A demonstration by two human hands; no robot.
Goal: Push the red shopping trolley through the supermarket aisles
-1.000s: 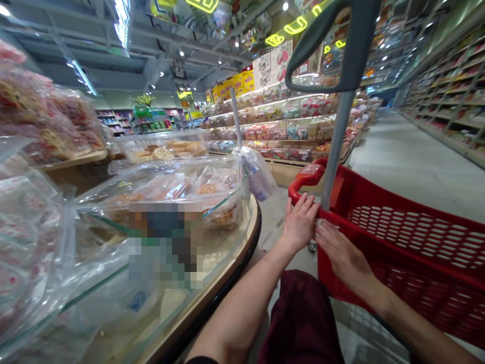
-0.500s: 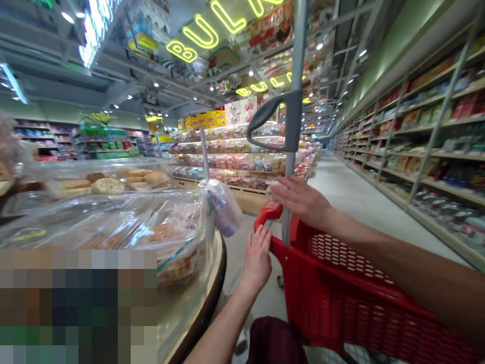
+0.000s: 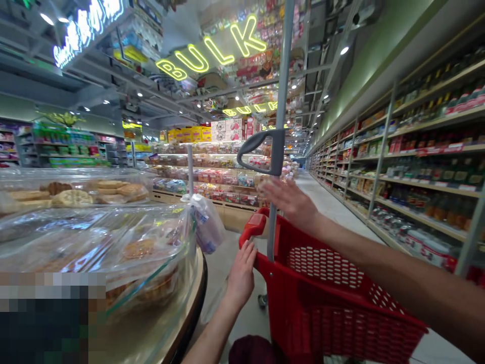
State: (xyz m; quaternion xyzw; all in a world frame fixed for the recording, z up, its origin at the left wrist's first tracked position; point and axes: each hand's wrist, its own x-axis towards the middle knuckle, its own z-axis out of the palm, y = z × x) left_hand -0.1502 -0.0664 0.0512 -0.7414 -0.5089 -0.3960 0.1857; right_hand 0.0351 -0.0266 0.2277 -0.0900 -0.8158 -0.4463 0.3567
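Well, the red cart (image 3: pixel 288 298) drops out of view at the bottom edge, and my right forearm hides part of its far rim. My left hand (image 3: pixel 240 280) lies straight-fingered on its handle (image 3: pixel 247 234); whether it grips, I can't tell. My right hand (image 3: pixel 293 202), blurred, is outstretched and released before the grey pole (image 3: pixel 282 76), contact unclear. The basket lies below those right fingers, just right of my left ones.

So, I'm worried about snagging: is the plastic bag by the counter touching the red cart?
Apart: the head view shows floor between the plastic bag and the red cart.
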